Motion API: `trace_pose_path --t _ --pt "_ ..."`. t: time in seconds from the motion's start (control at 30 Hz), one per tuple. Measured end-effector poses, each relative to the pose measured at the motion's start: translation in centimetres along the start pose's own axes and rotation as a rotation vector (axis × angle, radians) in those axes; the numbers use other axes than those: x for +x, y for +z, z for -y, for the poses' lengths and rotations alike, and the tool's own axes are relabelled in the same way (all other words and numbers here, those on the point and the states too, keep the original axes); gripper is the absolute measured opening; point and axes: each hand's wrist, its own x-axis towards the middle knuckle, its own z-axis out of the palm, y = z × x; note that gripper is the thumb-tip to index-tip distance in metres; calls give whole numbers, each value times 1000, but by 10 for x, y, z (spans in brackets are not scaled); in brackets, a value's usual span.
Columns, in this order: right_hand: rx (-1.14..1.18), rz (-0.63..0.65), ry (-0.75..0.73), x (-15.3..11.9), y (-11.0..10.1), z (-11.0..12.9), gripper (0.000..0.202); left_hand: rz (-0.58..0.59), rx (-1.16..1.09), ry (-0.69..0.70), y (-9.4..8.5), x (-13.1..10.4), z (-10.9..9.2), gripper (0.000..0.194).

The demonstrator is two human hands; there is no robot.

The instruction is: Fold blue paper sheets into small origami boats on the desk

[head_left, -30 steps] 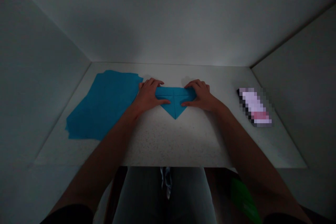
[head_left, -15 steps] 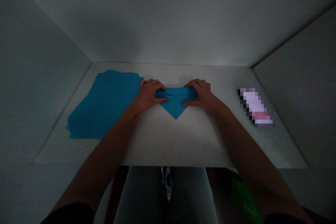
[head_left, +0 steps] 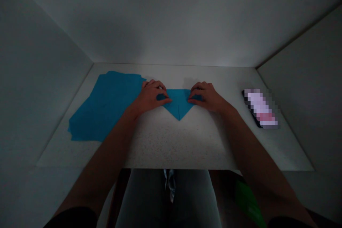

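A folded piece of blue paper [head_left: 179, 108] lies on the white tabletop between my hands, its pointed end toward me and its straight edge along the back. My left hand [head_left: 153, 96] grips its left corner, thumb on top near the fold and fingers curled behind. At the right corner, my right hand [head_left: 205, 97] pinches the paper with thumb and fingertips close together. A short centre crease runs up from the tip. Under both palms the outer corners are partly hidden.
Left of my hands lies an uneven pile of blue sheets [head_left: 107, 108], partly behind my left forearm. A phone [head_left: 261, 110] with a blurred screen rests at the right. White walls [head_left: 171, 25] close in the tabletop [head_left: 176, 149] at the back and sides.
The back strip of the blue paper has come down toward me over the centre, covering the upper part of the crease. Both thumbs and fingertips have drawn closer together.
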Motion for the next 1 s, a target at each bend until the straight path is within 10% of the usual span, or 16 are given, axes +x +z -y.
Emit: trace_pose_path --t 0.23,1.0 --pt "-1 12 170 -4 6 -16 78 43 49 -163 0 -1 10 79" --pt "391 19 302 -4 -8 -9 63 -141 -320 -289 9 4 28 26"
